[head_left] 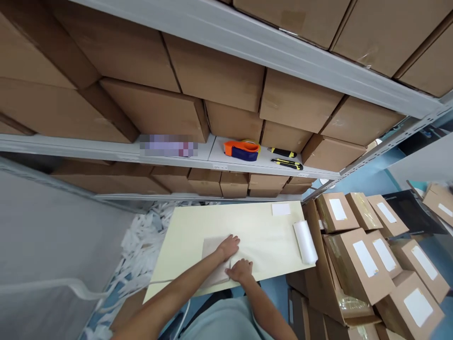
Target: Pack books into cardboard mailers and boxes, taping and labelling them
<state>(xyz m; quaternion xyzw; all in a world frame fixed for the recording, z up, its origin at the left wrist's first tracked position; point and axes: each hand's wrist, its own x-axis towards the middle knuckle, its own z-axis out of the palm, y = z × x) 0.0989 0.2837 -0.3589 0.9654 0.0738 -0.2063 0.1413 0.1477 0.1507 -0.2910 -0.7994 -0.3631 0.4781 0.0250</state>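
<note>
A flat, pale grey-white package (211, 246) lies on a cream-coloured tabletop (198, 219) close to my body. My left hand (229, 248) rests on its upper right part, palm down with the fingers stretched out. At the package's lower right edge is my right hand (240, 270), its thumb on the edge and its fingers bent. A thin translucent sheet seems to run right from the package, though its outline is faint. On the table's right end lies a roll of clear-white film (305, 242). A small white card (281, 209) is near the far edge.
A shelf (205, 152) above the table holds cardboard boxes (219, 71), an orange and blue tape dispenser (242, 150) and two yellow-black box cutters (287, 164). Labelled cartons (357, 264) are piled at right. White strips (141, 241) heap on the floor at left.
</note>
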